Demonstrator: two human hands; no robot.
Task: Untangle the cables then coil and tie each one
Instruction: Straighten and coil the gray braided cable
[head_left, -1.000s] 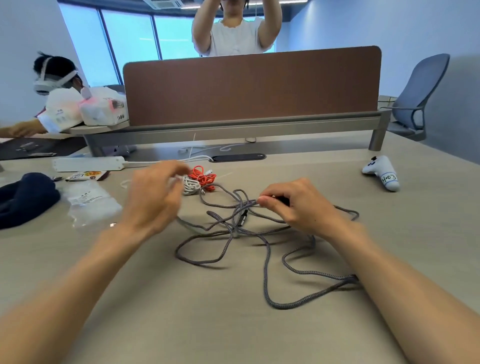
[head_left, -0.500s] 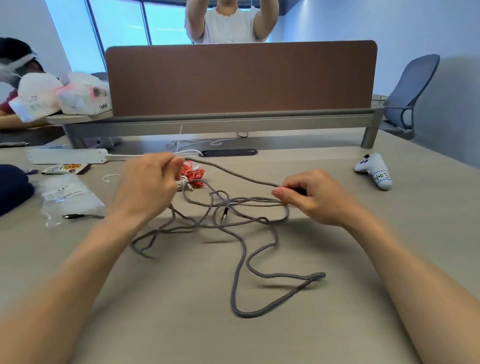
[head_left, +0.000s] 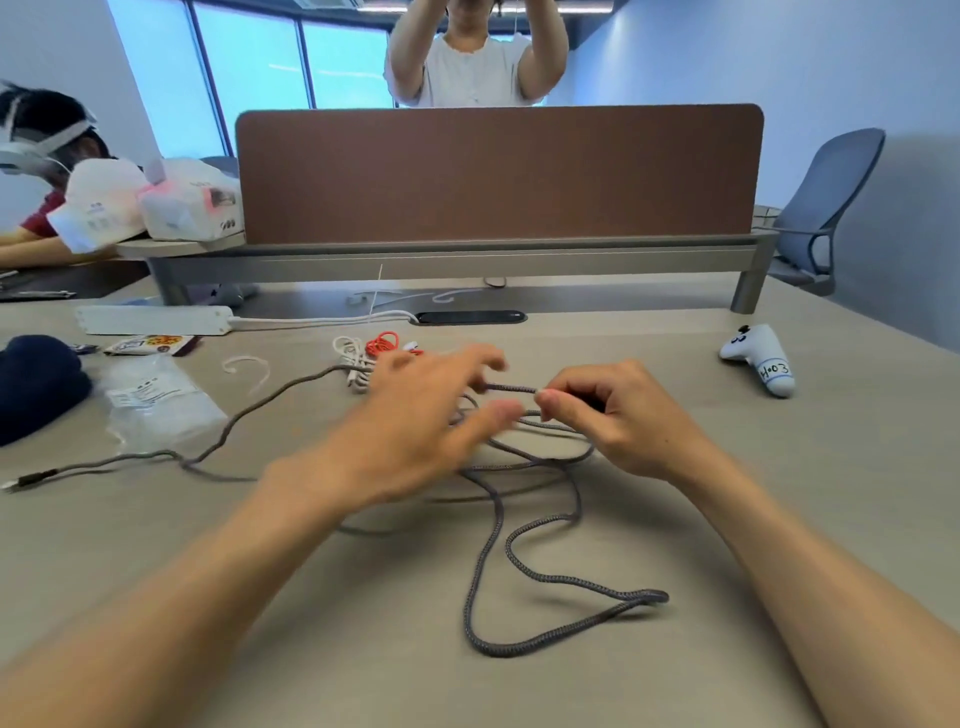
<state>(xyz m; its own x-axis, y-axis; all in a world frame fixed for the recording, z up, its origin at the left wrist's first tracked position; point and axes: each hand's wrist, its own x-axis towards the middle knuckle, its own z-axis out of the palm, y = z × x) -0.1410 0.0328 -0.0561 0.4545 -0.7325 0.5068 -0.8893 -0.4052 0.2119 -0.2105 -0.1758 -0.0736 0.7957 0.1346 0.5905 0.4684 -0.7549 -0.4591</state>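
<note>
A long grey braided cable (head_left: 500, 566) lies in loose loops on the desk. One strand of it runs left to a plug (head_left: 28, 479) near the desk's left edge. My right hand (head_left: 618, 421) pinches the cable close to its other end, just above the loops. My left hand (head_left: 415, 421) is blurred, with its fingers spread around the short stretch of cable beside the right fingertips; no grip shows. Behind my left hand sit a small white cable bundle (head_left: 354, 358) and a red cable bundle (head_left: 383, 343).
A white game controller (head_left: 759, 358) lies at the right. At the left are a clear plastic bag (head_left: 156, 402), a dark cloth (head_left: 36, 384), a snack packet (head_left: 148, 344) and a white power strip (head_left: 153, 319). A brown divider (head_left: 498, 171) stands behind, with people beyond it.
My left hand has let go of the cable strand and swung right toward my right hand. The freed strand now lies stretched out to the left on the desk.
</note>
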